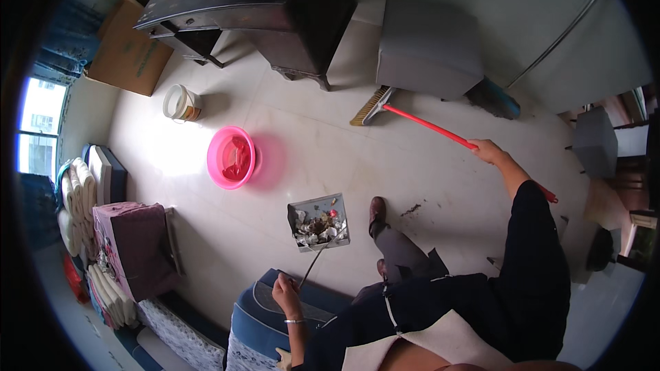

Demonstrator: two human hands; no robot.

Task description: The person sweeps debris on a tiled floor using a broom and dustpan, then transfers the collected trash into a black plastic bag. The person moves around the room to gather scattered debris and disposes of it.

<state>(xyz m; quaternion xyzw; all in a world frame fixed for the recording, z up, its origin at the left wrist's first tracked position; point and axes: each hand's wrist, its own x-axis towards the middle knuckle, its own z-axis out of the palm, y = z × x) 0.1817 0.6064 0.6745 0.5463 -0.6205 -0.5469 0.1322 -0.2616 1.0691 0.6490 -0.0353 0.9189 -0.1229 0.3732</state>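
Note:
My right hand [486, 151] grips the red handle of a broom [428, 124]. The broom's pale bristles [372, 106] rest on the floor beside the front of a grey covered box-like piece [430, 46]. In my left hand [286, 296] is the thin rod handle [312, 268] of a metal dustpan [318, 222]. The pan lies in front of me and holds crumpled paper, dark debris and a small red scrap. A patch of dark dirt [411, 209] lies on the floor to the right of my foot.
A pink basin [213, 157] with a red cloth and a white bucket [178, 103] stand on the tiled floor. A dark wooden desk [304, 36] and a cardboard box [129, 56] are farther off. A blue sofa end [252, 314] sits by my left arm; a purple-covered table [149, 252] stands left.

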